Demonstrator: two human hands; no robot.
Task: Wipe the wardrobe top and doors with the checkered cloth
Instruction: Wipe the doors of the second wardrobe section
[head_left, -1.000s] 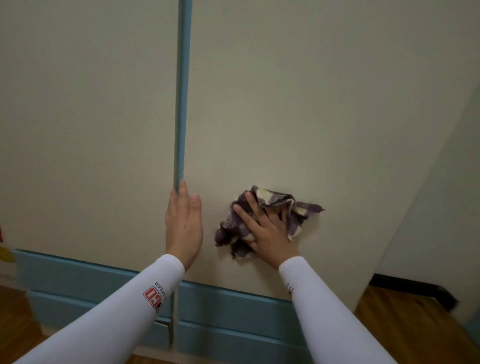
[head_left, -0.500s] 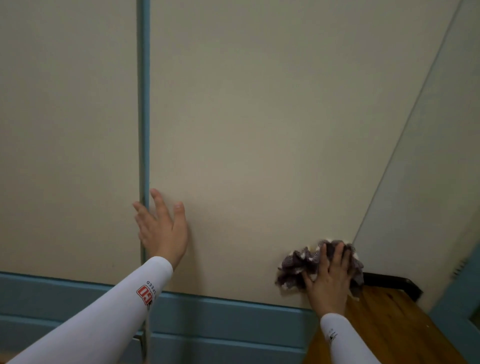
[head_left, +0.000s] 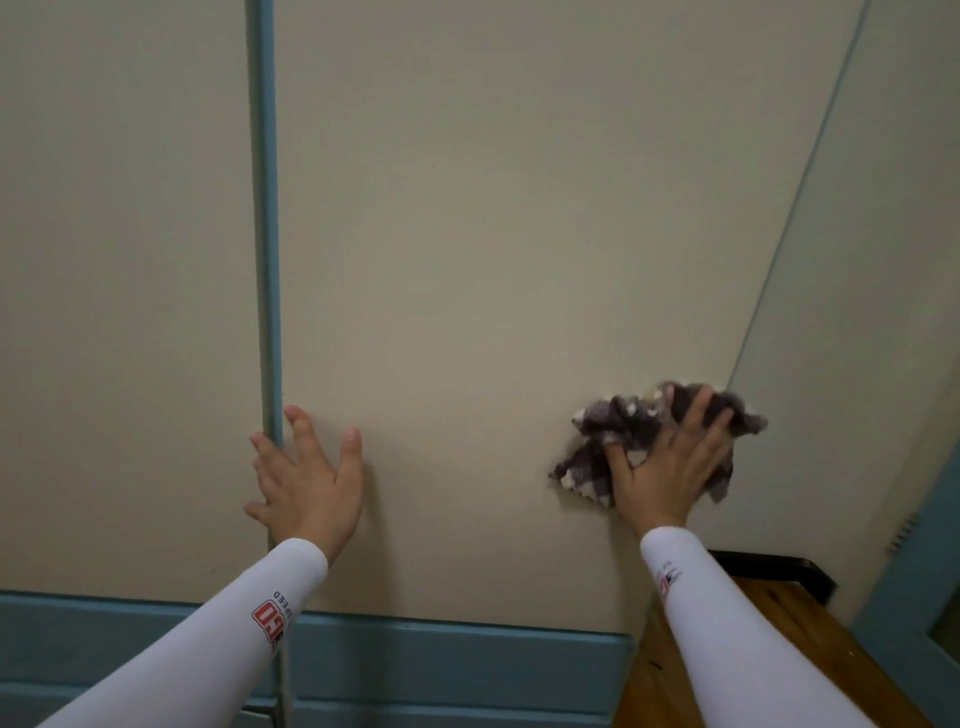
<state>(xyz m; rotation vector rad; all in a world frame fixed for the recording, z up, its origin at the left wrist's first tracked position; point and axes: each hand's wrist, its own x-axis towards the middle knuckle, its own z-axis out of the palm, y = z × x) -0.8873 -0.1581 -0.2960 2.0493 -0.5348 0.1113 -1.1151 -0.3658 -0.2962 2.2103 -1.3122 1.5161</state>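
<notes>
We press the checkered cloth (head_left: 631, 441) flat against the right wardrobe door (head_left: 493, 260), low down and close to its right edge. Our right hand (head_left: 670, 467) lies on top of the cloth with the fingers spread, so it pins the cloth to the panel and does not close around it. Our left hand (head_left: 306, 478) is empty, the fingers apart, and it rests on the same door just beside the blue strip (head_left: 265, 234) between the two doors.

The cloth looks soft, light and bunched, with loose corners that hang out on both sides of the palm. We judge that it will fold and slip under the hand if the pressure is weak, so the best hold is a wide palm on its middle. The door seems smooth and stiff, so the cloth should slide easily. The wardrobe top is not visible here.
</notes>
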